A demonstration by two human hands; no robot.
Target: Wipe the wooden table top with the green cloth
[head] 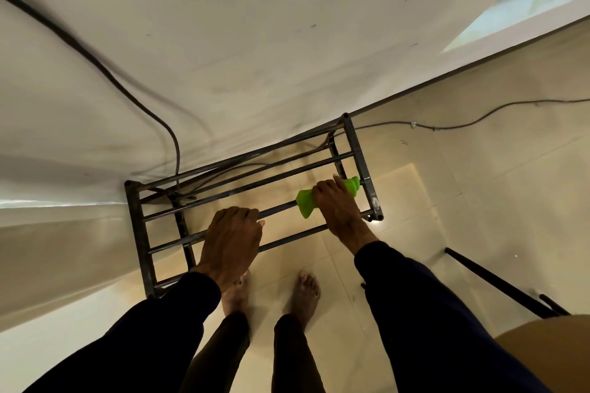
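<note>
A bright green cloth [306,201] is wrapped round a bar of a dark metal rack [137,223] that stands against the wall. My right hand [338,206] grips the cloth on that bar, near the rack's right end. My left hand [231,241] lies on top of the bars near the rack's middle, its fingers curled over one bar. A brown wooden surface [542,351] shows only as a corner at the lower right, away from both hands.
The rack stands on a pale tiled floor [479,201] beside a white wall [255,57]. A black cable [153,115] hangs down the wall behind it; another cable [479,120] trails along the floor. My bare feet [305,293] stand in front. A dark rod [498,284] lies at right.
</note>
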